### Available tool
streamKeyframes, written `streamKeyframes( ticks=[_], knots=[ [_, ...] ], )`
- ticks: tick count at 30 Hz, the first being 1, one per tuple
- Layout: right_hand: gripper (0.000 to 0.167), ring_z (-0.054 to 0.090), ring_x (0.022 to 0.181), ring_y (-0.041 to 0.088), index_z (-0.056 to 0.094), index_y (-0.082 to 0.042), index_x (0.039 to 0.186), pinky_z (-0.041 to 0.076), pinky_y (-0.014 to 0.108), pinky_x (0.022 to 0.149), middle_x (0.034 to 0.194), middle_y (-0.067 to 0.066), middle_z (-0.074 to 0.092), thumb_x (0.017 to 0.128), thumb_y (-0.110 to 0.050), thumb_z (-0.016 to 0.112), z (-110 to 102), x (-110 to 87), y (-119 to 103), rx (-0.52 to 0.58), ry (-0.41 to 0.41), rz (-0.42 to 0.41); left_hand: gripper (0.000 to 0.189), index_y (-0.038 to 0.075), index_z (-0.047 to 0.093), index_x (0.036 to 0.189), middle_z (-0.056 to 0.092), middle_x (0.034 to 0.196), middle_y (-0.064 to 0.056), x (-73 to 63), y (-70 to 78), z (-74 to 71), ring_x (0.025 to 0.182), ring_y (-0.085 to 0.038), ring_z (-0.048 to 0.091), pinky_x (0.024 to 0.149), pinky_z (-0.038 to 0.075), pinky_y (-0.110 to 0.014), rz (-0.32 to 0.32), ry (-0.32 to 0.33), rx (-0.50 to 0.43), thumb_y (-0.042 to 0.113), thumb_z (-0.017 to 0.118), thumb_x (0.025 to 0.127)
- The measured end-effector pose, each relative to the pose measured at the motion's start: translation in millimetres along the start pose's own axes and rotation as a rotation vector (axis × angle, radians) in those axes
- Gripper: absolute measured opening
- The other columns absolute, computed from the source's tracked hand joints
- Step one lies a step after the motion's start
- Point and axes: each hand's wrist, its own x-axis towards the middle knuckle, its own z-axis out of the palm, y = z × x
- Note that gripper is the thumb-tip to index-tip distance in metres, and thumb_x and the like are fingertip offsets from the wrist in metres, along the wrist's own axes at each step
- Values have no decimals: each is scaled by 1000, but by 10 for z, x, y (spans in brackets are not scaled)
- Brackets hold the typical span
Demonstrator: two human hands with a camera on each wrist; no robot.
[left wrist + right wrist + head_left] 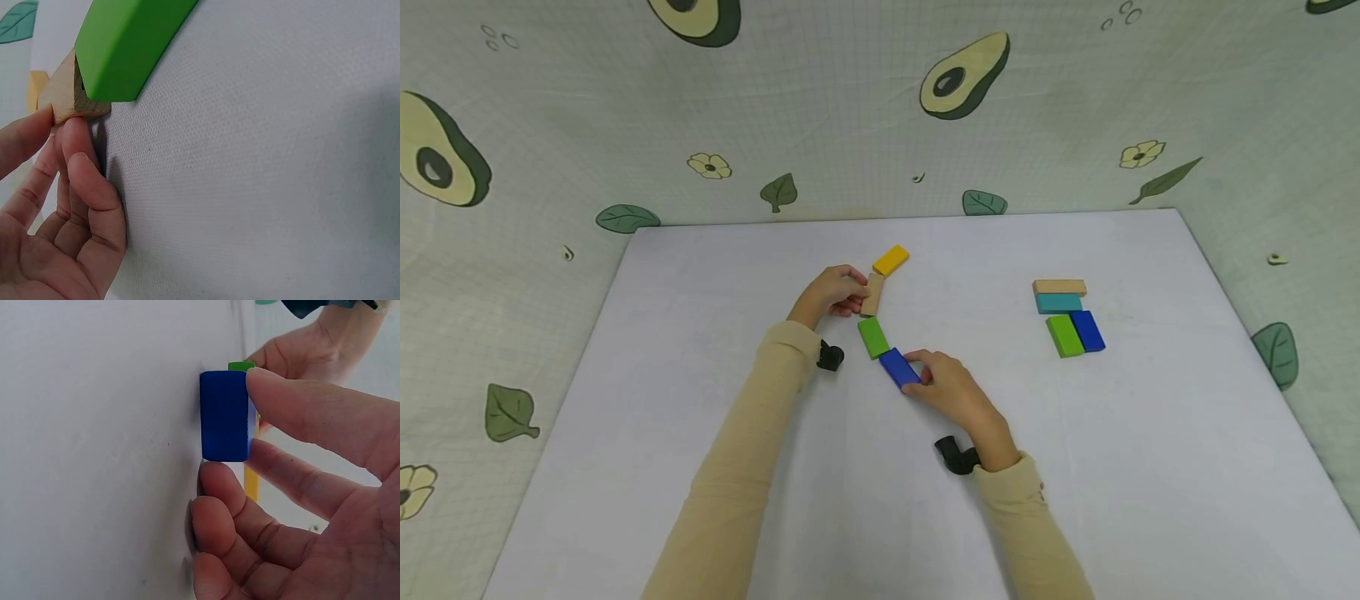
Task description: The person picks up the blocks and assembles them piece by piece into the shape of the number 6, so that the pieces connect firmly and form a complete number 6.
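A crooked line of blocks runs down the middle of the white table: a yellow block (891, 260), a plain wooden block (872, 294), a green block (873, 337) and a blue block (899, 367), end to end. My left hand (833, 292) holds the plain wooden block from its left side, fingertips at its edge; the same wooden block (65, 90) shows beside the thumb in the left wrist view. My right hand (951, 387) pinches the lower blue block between thumb and index finger. In the right wrist view, that blue block (224, 417) faces the camera end-on, its other fingers curled below.
To the right lies a second group: a plain wooden block (1059, 287), a teal block (1058, 303), a green block (1064, 336) and a blue block (1087, 331), close together. A cloth (850, 108) printed with avocados hangs behind the white table (1187, 467).
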Motion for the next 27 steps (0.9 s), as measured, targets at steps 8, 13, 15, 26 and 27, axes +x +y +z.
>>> streamKeyframes(
  ticks=[8,13,15,26,27],
  knots=[
    [45,48,69,16,56,-5,126,38,26,60,80,6,54,83,-15,68,36,22,-27,5,-4,-40,28,14,55,115,55,71,-1,27,10,-6,57,-11,53,55,46,-22,-23,9,13,17,62,88],
    [44,48,70,15,57,-5,124,39,26,60,79,6,54,83,-16,68,67,24,-56,-17,-11,-44,28,14,55,116,55,72,-1,34,-1,-7,57,-11,53,55,46,-22,-17,8,16,17,62,88],
    [43,48,70,16,57,-5,123,39,26,61,79,6,54,83,-17,69,76,21,-68,-22,-12,-38,28,14,55,116,55,72,-1,30,0,-7,57,-11,53,55,46,-22,-15,8,16,17,62,89],
    [34,48,71,16,60,1,112,40,27,63,80,5,54,83,-16,68,94,5,-84,-9,-1,-3,30,13,54,117,55,74,-2,24,-19,-7,59,-11,53,57,46,-21,-3,3,18,18,62,89],
    [33,48,71,16,60,1,110,40,27,63,80,5,54,83,-16,68,97,3,-82,-7,-2,4,30,13,54,117,55,75,-2,23,-26,-7,59,-11,53,57,46,-21,-1,0,18,19,62,89]
  ],
)
